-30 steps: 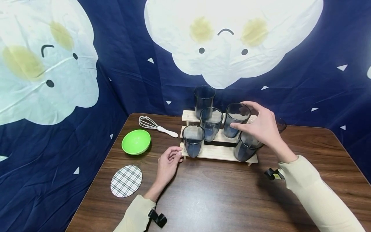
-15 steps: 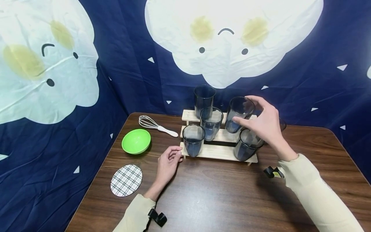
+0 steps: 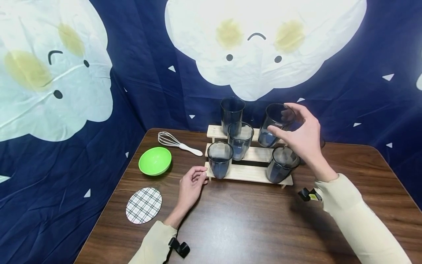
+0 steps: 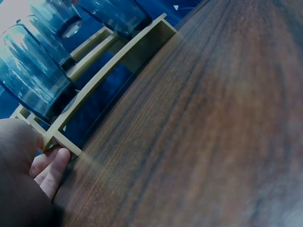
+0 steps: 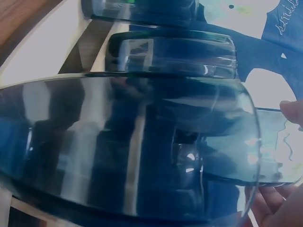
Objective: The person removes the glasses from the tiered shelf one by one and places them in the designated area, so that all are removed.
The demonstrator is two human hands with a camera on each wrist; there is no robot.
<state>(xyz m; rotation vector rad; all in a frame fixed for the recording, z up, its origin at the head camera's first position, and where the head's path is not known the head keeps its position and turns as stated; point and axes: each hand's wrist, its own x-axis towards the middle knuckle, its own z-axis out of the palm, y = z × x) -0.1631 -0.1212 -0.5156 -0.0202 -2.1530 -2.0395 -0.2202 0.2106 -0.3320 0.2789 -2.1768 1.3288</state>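
A three-step wooden rack (image 3: 250,173) bears dark tinted drinking glasses. My right hand (image 3: 304,135) holds one glass (image 3: 271,126) near its rim, thumb at the front and fingers behind, over the rack's right side; it overlaps the middle and top steps in the head view. The right wrist view shows this glass (image 5: 274,137) behind a large near glass (image 5: 128,151). My left hand (image 3: 190,187) pinches the front left corner of the rack, also seen in the left wrist view with fingers (image 4: 52,172) under that corner. The held glass leans slightly.
Glasses stand front left (image 3: 220,161), middle left (image 3: 240,141), back left (image 3: 232,115) and front right (image 3: 282,167). Another glass rim (image 3: 322,142) shows behind my right wrist. Left on the table lie a green bowl (image 3: 155,161), a white whisk (image 3: 189,149) and a checked round coaster (image 3: 144,205).
My right hand has moved the held glass up, back and slightly right, from the middle step toward the top step. My left hand has stayed at the rack corner.
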